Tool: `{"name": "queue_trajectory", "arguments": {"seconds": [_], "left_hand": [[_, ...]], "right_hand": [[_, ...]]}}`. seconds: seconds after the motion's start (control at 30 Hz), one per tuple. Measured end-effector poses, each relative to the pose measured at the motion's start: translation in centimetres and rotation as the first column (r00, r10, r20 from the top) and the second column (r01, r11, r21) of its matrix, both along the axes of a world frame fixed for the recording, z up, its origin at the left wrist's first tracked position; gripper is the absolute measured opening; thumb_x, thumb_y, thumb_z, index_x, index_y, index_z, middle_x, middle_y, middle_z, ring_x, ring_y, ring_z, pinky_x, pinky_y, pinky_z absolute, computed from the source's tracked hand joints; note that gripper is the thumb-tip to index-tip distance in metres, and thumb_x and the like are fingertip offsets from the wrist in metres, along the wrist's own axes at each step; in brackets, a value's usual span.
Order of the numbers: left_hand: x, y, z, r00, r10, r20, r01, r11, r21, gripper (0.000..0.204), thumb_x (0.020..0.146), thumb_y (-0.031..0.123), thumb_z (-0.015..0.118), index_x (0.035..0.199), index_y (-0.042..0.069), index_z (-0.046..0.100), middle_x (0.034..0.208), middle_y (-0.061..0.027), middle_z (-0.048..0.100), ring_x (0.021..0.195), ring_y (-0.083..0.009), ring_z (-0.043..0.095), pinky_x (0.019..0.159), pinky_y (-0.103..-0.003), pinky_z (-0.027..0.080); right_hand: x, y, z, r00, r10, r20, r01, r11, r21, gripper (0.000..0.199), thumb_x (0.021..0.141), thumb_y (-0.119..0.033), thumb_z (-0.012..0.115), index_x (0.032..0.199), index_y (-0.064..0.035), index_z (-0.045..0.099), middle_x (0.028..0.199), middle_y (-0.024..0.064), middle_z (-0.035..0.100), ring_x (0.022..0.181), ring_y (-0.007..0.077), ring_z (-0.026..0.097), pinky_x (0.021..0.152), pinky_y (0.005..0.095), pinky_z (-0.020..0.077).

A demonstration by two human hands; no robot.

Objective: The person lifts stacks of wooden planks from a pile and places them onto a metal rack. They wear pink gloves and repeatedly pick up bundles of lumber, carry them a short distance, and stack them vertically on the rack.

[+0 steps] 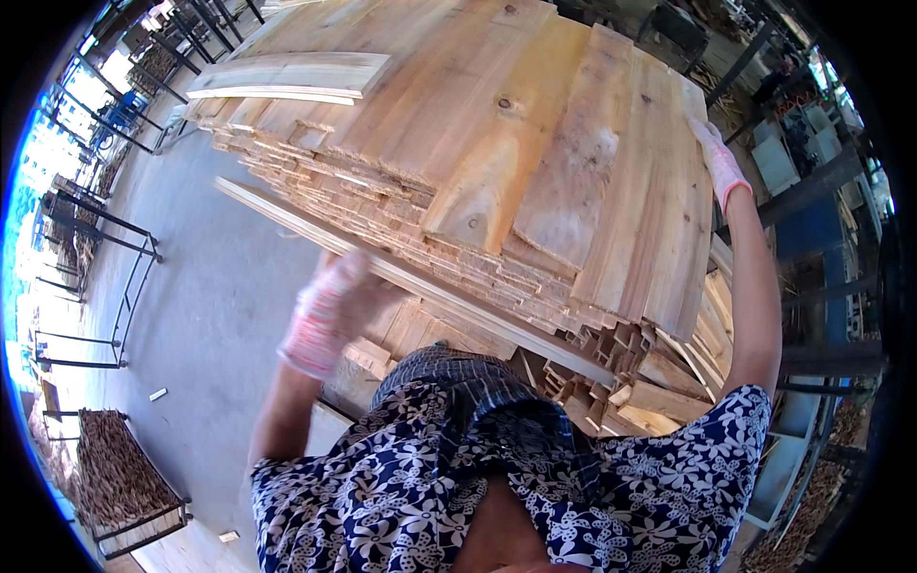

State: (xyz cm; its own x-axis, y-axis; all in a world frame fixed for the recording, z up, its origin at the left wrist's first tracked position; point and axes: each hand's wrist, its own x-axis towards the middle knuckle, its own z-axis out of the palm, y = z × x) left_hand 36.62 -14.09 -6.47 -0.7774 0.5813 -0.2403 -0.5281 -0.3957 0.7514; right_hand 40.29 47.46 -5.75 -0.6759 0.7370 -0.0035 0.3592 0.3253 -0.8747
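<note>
A long, narrow wooden board (420, 277) slants in front of a tall stack of planks (535, 124), its left end sticking out past the stack. My left hand (330, 310), in a white and pink knitted glove, is closed at the board's near edge; motion blurs it slightly. Some of its fingers are hidden by the board. On the far right, my right hand (716, 158), gloved alike, lies stretched along the edge of the rightmost top plank (683, 210). The fingers look extended, with the thumb hidden.
Two thin boards (291, 76) lie across the stack's left end. Offcuts (659, 401) are heaped low at the right, close to my body. Metal racks (124, 306) stand on the left of the grey floor (201, 315), and a bundle of wood pieces (119, 468) sits lower left.
</note>
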Motion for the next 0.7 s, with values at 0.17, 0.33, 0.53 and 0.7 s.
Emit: {"name": "queue_trajectory", "arguments": {"seconds": [0.17,0.33,0.53,0.7], "left_hand": [[4.7,5.7,0.5,0.982,-0.071,0.178,0.074,0.997,-0.012,0.095,0.077,0.043,0.087,0.149,0.010,0.033,0.131,-0.0163,0.057,0.128,-0.0409,0.053,0.104,-0.068,0.045],[0.4,11.0,-2.3,0.990,-0.138,-0.004,0.136,0.972,0.189,0.072,0.084,0.048,0.081,0.124,-0.005,0.053,0.122,-0.0251,0.060,0.112,-0.0404,0.064,0.099,-0.055,0.056],[0.8,11.3,-2.5,0.996,-0.071,0.053,0.064,0.990,0.130,0.064,0.087,0.044,0.079,0.125,0.001,0.052,0.125,-0.0207,0.058,0.117,-0.0385,0.060,0.096,-0.054,0.058],[4.1,10.0,0.1,0.995,-0.076,0.060,0.076,0.997,-0.004,0.058,0.095,0.046,0.069,0.129,0.001,0.055,0.125,-0.0203,0.060,0.119,-0.0346,0.061,0.103,-0.049,0.054]], "right_hand": [[-0.6,-0.3,-0.3,0.999,-0.034,-0.042,0.029,0.993,-0.116,0.095,0.090,-0.060,0.066,0.159,-0.0045,0.031,0.153,0.0117,0.047,0.138,0.0199,0.047,0.114,0.0338,0.0360],[-0.8,-0.8,0.7,0.994,0.083,-0.069,-0.086,0.995,-0.051,0.088,0.094,-0.054,0.063,0.158,-0.0028,0.030,0.155,0.0126,0.044,0.141,0.0204,0.043,0.117,0.0331,0.0320],[-1.2,-1.4,0.7,0.996,0.092,-0.012,-0.092,0.995,0.042,0.085,0.096,-0.054,0.059,0.158,-0.0023,0.030,0.158,0.0130,0.041,0.143,0.0221,0.041,0.118,0.0342,0.0309],[-1.3,-1.7,0.8,0.999,0.042,0.030,-0.042,0.999,0.006,0.085,0.097,-0.054,0.058,0.159,-0.0037,0.027,0.158,0.0127,0.041,0.143,0.0229,0.041,0.117,0.0347,0.0325]]}}
